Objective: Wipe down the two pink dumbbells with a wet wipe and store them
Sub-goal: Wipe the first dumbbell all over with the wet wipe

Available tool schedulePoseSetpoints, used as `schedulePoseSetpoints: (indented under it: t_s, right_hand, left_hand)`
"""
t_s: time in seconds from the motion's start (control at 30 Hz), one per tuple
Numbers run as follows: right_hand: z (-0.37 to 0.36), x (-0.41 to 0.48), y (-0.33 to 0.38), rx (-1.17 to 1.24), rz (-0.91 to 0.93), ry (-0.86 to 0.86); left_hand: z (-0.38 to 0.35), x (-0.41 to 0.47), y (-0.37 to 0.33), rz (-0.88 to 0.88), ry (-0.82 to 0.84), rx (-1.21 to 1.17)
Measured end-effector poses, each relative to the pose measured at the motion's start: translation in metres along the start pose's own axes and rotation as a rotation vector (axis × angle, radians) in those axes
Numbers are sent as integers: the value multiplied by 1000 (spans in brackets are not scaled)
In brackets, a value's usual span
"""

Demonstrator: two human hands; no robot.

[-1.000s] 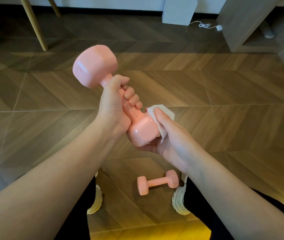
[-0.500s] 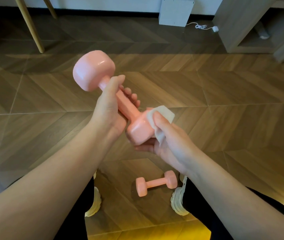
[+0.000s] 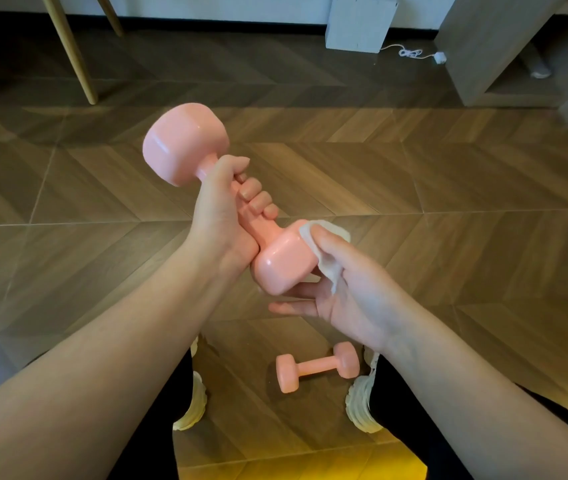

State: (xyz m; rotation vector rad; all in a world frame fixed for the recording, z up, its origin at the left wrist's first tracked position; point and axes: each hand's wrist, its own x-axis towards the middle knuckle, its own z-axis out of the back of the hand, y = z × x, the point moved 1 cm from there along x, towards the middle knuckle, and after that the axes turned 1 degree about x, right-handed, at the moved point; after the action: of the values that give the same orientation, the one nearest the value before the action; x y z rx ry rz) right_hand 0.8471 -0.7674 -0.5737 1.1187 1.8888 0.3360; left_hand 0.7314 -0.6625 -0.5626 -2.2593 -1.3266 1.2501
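Both hands are raised in front of us at about the middle of the view. Our left hand [image 3: 223,216] is curled round the handle of one pink dumbbell [image 3: 185,143], fingers and thumb wrapped tight, holding it tilted so that one head points up and away to the left and the other comes down toward the right. Our right hand [image 3: 351,292] meets that lower head: its thumb pinches a white wet wipe [image 3: 327,268] against the head's far side, while the fingers stretch out beneath the head (how much of the wipe lies under the palm we cannot tell). Down on the wooden floor [image 3: 448,174], the second dumbbell [image 3: 317,367] lies on its side between our two pale shoes [image 3: 194,410], just beside the right one and well apart from the held one. Farther off along the wall stand a white box [image 3: 358,22] with a white cable [image 3: 410,53] trailing from it, a pair of slanted wooden legs [image 3: 71,53] on the left, and a grey cabinet [image 3: 483,39] on the right.
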Motion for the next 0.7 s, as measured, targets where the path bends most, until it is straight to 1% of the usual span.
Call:
schedulePoseSetpoints:
  t_s: [0.07, 0.1, 0.17, 0.27, 0.43, 0.5, 0.57, 0.63, 0.7]
  right_hand:
    - [1, -2, 0, 45, 12, 68]
    - [2, -2, -1, 51, 33, 70]
    - [0, 0, 0, 24, 69, 7]
    - [-4, 4, -1, -18, 71, -107]
    - [-4, 2, -6, -72, 102, -115]
    - [-3, 4, -6, -152, 86, -198]
    - [1, 4, -5, -337, 98, -370]
    - [3, 3, -1, -462, 222, -508]
    - [6, -1, 1, -609, 426, -567]
  left_hand:
    - [0, -1, -1, 3, 48, 1]
    - [-1, -1, -2, 6, 73, -2]
    - [-3, -2, -1, 9, 114, 6]
    - [-6, -5, 1, -8, 140, 57]
    - [-8, -5, 4, -15, 132, 101]
    - [-7, -5, 5, -19, 129, 128]
    - [-6, -5, 7, -21, 135, 156]
    - [-4, -5, 9, -19, 138, 179]
    - [-3, -5, 11, -16, 137, 193]
